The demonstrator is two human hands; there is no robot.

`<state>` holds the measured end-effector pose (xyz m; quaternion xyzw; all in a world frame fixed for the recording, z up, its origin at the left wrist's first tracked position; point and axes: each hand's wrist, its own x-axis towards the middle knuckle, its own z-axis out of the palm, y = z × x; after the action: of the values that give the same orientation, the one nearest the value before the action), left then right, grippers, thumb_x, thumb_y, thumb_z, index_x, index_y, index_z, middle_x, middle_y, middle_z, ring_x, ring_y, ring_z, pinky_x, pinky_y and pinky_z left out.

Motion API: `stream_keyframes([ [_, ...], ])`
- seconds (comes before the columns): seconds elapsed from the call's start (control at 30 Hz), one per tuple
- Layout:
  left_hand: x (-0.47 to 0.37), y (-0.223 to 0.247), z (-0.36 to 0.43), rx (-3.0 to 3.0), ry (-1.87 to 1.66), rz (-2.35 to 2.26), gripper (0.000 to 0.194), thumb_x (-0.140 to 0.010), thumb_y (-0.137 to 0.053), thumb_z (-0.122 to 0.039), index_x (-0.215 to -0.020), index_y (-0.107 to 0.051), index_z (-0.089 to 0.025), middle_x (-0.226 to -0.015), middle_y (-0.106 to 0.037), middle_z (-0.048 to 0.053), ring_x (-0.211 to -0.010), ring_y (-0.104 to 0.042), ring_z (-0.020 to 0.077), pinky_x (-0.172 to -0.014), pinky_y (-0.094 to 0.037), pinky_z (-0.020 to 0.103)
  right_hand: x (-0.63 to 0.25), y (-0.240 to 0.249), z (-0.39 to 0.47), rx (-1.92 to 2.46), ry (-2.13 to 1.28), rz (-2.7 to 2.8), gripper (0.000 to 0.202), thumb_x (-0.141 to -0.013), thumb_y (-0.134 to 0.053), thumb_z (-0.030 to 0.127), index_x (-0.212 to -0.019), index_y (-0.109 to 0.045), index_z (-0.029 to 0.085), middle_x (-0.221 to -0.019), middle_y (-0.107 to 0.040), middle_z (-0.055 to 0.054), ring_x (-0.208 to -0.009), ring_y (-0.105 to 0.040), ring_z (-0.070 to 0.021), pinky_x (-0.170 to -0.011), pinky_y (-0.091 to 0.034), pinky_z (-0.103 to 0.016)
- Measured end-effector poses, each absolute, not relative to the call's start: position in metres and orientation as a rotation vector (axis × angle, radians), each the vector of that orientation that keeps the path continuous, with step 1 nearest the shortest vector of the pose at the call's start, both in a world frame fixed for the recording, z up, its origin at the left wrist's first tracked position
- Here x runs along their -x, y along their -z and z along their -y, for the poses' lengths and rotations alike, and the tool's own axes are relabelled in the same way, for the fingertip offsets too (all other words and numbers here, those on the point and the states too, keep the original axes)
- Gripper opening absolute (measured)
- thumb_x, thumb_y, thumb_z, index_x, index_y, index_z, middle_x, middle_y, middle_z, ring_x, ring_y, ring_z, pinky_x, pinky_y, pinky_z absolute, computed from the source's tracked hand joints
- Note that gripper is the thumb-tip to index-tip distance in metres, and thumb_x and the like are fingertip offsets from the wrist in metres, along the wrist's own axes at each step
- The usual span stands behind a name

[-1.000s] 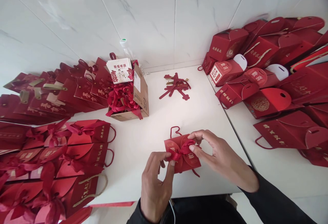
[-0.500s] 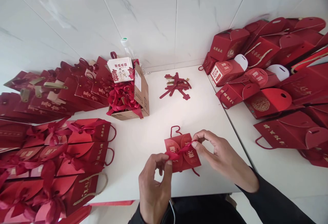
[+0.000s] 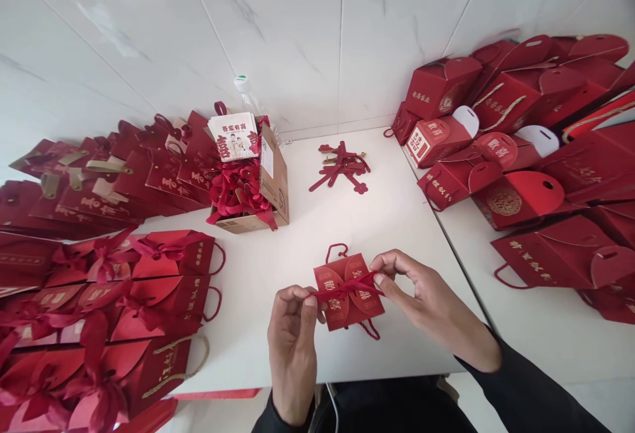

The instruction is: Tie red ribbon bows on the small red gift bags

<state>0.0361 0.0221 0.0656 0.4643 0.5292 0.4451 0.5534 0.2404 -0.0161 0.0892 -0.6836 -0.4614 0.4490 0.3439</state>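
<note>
A small red box with gold characters and red cord handles sits on the white table near its front edge. Across its top runs a red ribbon, knotted around the middle. My left hand pinches the ribbon's left part between thumb and fingers, just beside the box. On the other side, my right hand pinches the right part above the box's right edge. The ribbon is stretched between both hands.
An open cardboard box holds red ribbons and a printed packet. Red straps lie behind the red box. Ribboned boxes and bags fill the left; more red boxes crowd the right.
My left hand has moved left and slightly up, drawing the ribbon out. The red box has shifted slightly left and turned a little. My right hand has barely moved.
</note>
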Motion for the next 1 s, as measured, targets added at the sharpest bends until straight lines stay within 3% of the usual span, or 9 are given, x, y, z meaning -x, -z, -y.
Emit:
stream_keyframes([
  [0.13, -0.0349, -0.0656, -0.0232, -1.090, -1.048, -1.240, 0.027, -0.092, -0.074, -0.045, -0.095, -0.062, -0.021, -0.081, -0.063, 0.000, -0.067, -0.058, 0.0099, -0.060, -0.052, 0.017, -0.2405, -0.0906, 0.0150, 1.787, -1.161, 1.170, 0.020, -0.103, -0.053, 0.045, -0.106, -0.064, 0.029, -0.096, -0.066, 0.000, -0.089, -0.062, -0.0210, -0.068, -0.047, -0.033],
  [0.3, -0.0325, -0.0691, -0.0235, -1.176, -0.915, -1.233, 0.029, -0.087, -0.078, -0.046, -0.097, -0.070, -0.019, -0.094, -0.071, 0.007, -0.083, -0.068, 0.0178, -0.071, -0.059, 0.025, -0.2404, -0.0907, 0.0130, 1.788, -1.156, 1.177, 0.021, -0.100, -0.058, 0.046, -0.110, -0.067, 0.029, -0.096, -0.067, -0.001, -0.089, -0.063, -0.0220, -0.066, -0.047, -0.032],
  [0.4, -0.0330, -0.0696, -0.0241, -1.180, -0.910, -1.259, 0.031, -0.088, -0.076, -0.048, -0.087, -0.069, -0.018, -0.081, -0.069, 0.005, -0.074, -0.066, 0.0168, -0.065, -0.056, 0.024, -0.2410, -0.0899, 0.0126, 1.773, -1.164, 1.183, 0.022, -0.101, -0.057, 0.047, -0.102, -0.068, 0.028, -0.094, -0.067, -0.001, -0.088, -0.062, -0.0218, -0.067, -0.046, -0.032],
  [0.53, -0.0339, -0.0673, -0.0253, -1.119, -0.965, -1.252, 0.033, -0.092, -0.071, -0.051, -0.088, -0.063, -0.019, -0.070, -0.063, 0.001, -0.062, -0.059, 0.0130, -0.057, -0.051, 0.022, -0.2423, -0.0880, 0.0144, 1.755, -1.176, 1.172, 0.023, -0.102, -0.055, 0.047, -0.098, -0.066, 0.028, -0.092, -0.065, 0.000, -0.086, -0.059, -0.0209, -0.062, -0.042, -0.031],
  [1.0, -0.0340, -0.0677, -0.0259, -1.189, -0.970, -1.323, 0.038, -0.088, -0.073, -0.055, -0.085, -0.066, -0.018, -0.066, -0.059, 0.000, -0.058, -0.052, 0.0106, -0.052, -0.047, 0.018, -0.2425, -0.0862, 0.0152, 1.756, -1.185, 1.127, 0.020, -0.102, -0.054, 0.042, -0.095, -0.065, 0.027, -0.087, -0.060, 0.001, -0.084, -0.055, -0.0206, -0.067, -0.042, -0.033],
])
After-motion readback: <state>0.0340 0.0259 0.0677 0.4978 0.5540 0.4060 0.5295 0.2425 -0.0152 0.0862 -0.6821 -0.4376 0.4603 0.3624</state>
